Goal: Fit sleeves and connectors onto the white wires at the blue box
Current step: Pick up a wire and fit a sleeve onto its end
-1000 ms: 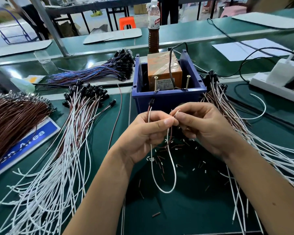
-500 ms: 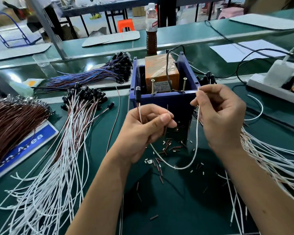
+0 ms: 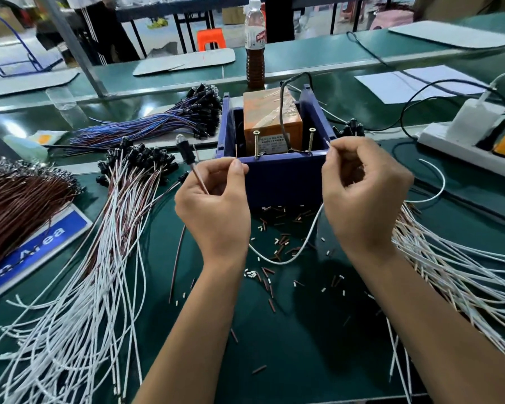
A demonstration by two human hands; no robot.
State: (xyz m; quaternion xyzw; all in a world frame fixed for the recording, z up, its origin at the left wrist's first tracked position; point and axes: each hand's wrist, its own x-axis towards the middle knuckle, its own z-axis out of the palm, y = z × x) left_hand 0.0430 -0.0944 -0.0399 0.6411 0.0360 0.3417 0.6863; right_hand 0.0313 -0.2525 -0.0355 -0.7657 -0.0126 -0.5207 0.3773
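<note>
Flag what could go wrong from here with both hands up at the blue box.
The white wire sags in a loop between the left hand and right hand; it may drag through the loose sleeve pieces and scatter them. Its tips sit beside the upright screws on the blue box and could snag.

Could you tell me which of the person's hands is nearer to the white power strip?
Right. The right hand is raised at the blue box's front right corner, with the white power strip off to its right. The left hand is at the box's front left corner, farther away.
</note>
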